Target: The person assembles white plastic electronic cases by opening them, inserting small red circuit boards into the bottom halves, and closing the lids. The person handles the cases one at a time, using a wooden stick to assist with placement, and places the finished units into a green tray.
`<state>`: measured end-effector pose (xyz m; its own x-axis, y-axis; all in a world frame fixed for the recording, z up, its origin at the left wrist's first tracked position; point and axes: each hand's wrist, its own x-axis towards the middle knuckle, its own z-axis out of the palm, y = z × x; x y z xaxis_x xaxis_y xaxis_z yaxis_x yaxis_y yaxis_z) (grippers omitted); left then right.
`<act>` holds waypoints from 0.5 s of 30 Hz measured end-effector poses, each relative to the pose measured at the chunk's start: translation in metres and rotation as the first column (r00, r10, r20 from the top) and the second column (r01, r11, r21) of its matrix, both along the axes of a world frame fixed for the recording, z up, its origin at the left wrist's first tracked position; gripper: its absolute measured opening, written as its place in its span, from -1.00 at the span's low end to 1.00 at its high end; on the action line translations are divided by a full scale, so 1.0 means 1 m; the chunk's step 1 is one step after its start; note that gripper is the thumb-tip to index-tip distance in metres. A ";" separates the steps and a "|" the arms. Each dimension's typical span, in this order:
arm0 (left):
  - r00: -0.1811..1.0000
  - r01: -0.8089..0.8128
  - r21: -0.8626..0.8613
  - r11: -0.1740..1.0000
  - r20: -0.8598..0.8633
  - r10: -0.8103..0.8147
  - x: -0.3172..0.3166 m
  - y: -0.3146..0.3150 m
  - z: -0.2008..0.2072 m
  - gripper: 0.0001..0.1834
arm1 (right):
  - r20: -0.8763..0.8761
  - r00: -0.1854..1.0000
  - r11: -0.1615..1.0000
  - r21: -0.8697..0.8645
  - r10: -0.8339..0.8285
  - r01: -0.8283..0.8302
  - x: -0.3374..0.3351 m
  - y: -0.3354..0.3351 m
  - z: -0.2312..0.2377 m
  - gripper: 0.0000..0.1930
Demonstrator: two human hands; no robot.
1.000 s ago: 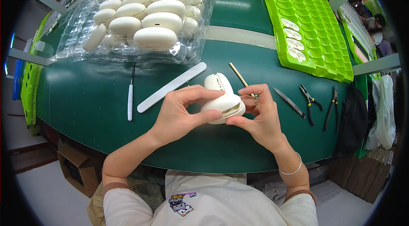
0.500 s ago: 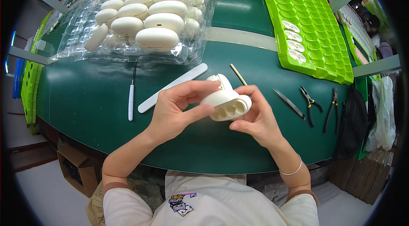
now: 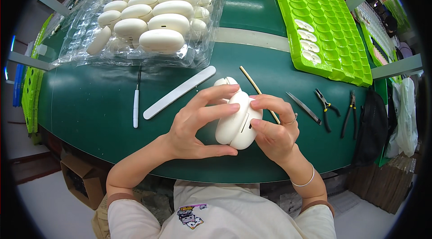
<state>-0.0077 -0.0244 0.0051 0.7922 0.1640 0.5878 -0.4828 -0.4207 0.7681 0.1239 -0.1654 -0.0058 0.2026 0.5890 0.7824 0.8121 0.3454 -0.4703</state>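
Over the near part of the green table, both hands hold a cream earbud charging case (image 3: 235, 124). My left hand (image 3: 194, 126) grips its left side, fingers over the top and thumb near the bottom. My right hand (image 3: 276, 133) pinches the right side between thumb and fingers, beside a narrow slit and a small dark port. A notch shows between its two rounded halves at the lower end; the inside faces away from view. Just behind the left fingers, a second cream case (image 3: 224, 81) is partly hidden.
A clear plastic tray (image 3: 200, 61) of cream cases stands far left. The green tray (image 3: 333, 36) at right holds several white oval inserts (image 3: 307, 36). Around the hands lie a white-handled pick (image 3: 136, 108), white flat stick (image 3: 180, 92), wooden stick (image 3: 252, 82), tweezers (image 3: 304, 108) and two pliers (image 3: 327, 106).
The held case has been turned so its slit and port face up, where its earbud wells showed before. My right fingers have moved up onto its top right edge.
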 end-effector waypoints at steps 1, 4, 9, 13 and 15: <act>1.000 0.016 0.023 1.000 -0.022 -0.015 0.000 0.000 0.001 -0.23 | 0.000 1.000 1.000 0.004 0.006 -0.006 0.000 0.000 0.001 -0.61; 1.000 0.008 0.008 1.000 -0.009 -0.008 0.000 0.001 -0.001 -0.27 | -0.096 0.995 1.000 -0.015 0.025 -0.026 -0.003 -0.001 -0.002 -0.61; 1.000 0.003 -0.028 1.000 0.020 -0.002 -0.001 -0.002 -0.004 -0.28 | -0.282 0.952 0.991 -0.032 0.119 -0.133 -0.007 0.000 0.000 -0.60; 0.997 -0.020 -0.024 1.000 0.073 0.021 -0.001 0.000 -0.003 -0.27 | -0.703 0.668 0.952 0.042 0.244 -0.303 -0.013 0.000 0.007 -0.60; 0.994 -0.061 0.025 0.998 0.094 0.058 -0.001 0.000 -0.003 -0.27 | -0.888 0.368 0.897 0.098 0.274 -0.430 -0.012 -0.003 0.013 -0.55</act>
